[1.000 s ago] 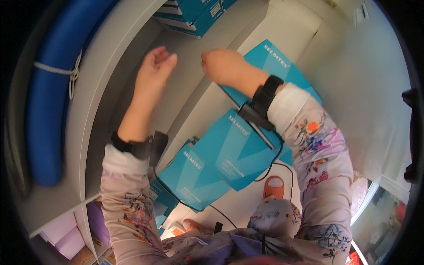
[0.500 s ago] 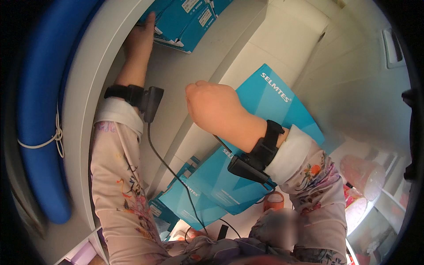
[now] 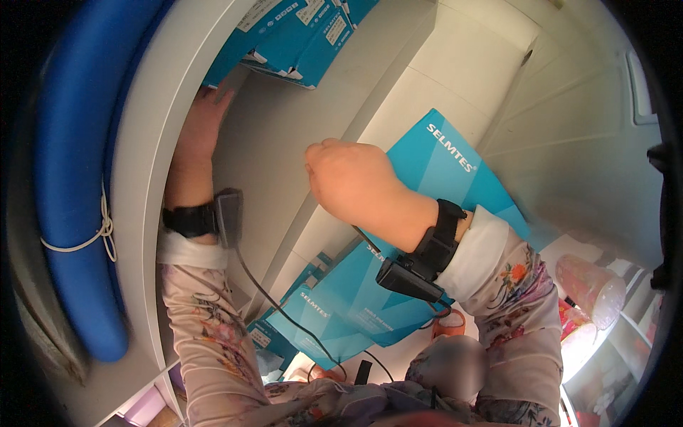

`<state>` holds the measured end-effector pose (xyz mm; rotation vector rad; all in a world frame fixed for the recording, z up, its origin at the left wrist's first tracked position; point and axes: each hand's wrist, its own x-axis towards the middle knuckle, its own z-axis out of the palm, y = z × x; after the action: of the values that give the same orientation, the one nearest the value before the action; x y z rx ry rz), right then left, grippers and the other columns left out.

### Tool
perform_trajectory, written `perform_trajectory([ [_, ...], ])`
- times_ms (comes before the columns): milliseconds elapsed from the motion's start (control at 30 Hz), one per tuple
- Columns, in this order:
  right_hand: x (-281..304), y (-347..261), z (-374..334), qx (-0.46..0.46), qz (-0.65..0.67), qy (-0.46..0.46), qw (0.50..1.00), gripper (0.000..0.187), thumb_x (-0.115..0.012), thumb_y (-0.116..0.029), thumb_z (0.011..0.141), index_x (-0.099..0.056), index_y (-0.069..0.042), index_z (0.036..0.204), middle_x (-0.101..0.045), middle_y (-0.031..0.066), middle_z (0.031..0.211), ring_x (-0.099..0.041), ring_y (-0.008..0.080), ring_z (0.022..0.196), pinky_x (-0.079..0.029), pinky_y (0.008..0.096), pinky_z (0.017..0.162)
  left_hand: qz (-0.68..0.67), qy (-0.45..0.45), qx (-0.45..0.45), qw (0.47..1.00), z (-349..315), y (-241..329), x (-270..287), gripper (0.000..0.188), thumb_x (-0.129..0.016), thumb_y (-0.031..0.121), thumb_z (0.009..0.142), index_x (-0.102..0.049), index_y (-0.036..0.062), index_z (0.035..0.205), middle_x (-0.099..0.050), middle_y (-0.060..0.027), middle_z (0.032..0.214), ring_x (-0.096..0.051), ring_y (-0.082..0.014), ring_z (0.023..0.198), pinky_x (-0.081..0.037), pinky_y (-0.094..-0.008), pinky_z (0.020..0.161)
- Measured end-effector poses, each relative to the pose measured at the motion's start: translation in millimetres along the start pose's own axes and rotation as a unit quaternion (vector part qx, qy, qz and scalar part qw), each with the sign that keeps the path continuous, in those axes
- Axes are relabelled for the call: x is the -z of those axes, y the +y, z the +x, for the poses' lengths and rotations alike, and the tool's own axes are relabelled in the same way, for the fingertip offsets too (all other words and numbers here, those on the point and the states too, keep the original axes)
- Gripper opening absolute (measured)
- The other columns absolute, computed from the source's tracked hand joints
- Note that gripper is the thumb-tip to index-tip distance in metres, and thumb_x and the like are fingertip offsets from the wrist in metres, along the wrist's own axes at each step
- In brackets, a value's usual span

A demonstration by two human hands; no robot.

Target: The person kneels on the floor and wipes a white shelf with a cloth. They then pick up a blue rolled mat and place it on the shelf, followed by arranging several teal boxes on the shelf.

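My left hand reaches into the pale shelf at the upper left. Its fingers are stretched and slightly apart, at the near end of a teal box; whether they press on it I cannot tell. Beside that one stands another teal box with white labels. Over the shelf's front edge hangs my right hand, its fingers curled closed. Its palm is turned away, so anything inside is hidden. Right behind that hand is a large teal carton. Both wrists wear black straps with small devices.
Below my right forearm lie more teal cartons. A blue rolled mat tied with white cord runs along the left. A black cable trails from my left wrist. At right are a pale door panel and pink clear containers.
My left hand has drawn back toward me along the shelf. A teal box now shows in front of it, nearer than before. The right hand has hardly moved.
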<state>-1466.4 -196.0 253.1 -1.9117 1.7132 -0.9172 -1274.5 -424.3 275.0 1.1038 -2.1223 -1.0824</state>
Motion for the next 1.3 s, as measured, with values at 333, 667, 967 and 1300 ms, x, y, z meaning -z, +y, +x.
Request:
perform_trajectory([
  [333, -1, 0, -3, 0.009, -0.043, -0.003, 0.999, 0.010, -0.056, -0.008, 0.074, -0.060, -0.003, 0.082, -0.062, 0.0125, 0.080, -0.064, 0.0278, 0.073, -0.052, 0.0357, 0.060, -0.511, 0.066, 0.135, 0.847, 4, 70, -32, 0.076, -0.033, 0.058, 0.090, -0.009, 0.0122, 0.146, -0.013, -0.0223, 0.147, -0.016, -0.0397, 0.135, -0.016, -0.0585, 0.106],
  [667, 2, 1, -2, 0.014, -0.024, 0.001, 1.000, 0.009, -0.057, -0.009, 0.074, -0.059, -0.004, 0.081, -0.062, 0.0118, 0.081, -0.063, 0.0278, 0.077, -0.052, 0.0367, 0.062, -0.516, 0.162, 0.130, 0.831, -33, 69, -39, 0.077, -0.037, 0.059, 0.088, -0.012, 0.0135, 0.146, -0.014, -0.0191, 0.147, -0.021, -0.0406, 0.133, -0.020, -0.0575, 0.104],
  [967, -3, 3, -3, 0.019, -0.032, 0.023, 0.999, 0.009, -0.054, -0.012, 0.078, -0.059, -0.007, 0.083, -0.062, 0.0100, 0.083, -0.063, 0.0298, 0.078, -0.052, 0.0391, 0.064, -0.495, 0.077, 0.129, 0.856, -43, 70, -26, 0.069, -0.031, 0.054, 0.092, -0.013, 0.0141, 0.146, -0.017, -0.0189, 0.147, -0.021, -0.0400, 0.133, -0.017, -0.0578, 0.106],
  [1300, -10, 6, -2, 0.025, -0.069, 0.081, 0.994, 0.013, -0.051, -0.017, 0.082, -0.057, -0.006, 0.084, -0.062, 0.0126, 0.082, -0.061, 0.0330, 0.077, -0.051, 0.0429, 0.066, -0.557, 0.109, 0.125, 0.814, -154, 63, -43, 0.073, -0.049, 0.052, 0.080, -0.031, 0.0121, 0.137, -0.031, -0.0185, 0.141, -0.032, -0.0364, 0.126, -0.028, -0.0546, 0.099],
])
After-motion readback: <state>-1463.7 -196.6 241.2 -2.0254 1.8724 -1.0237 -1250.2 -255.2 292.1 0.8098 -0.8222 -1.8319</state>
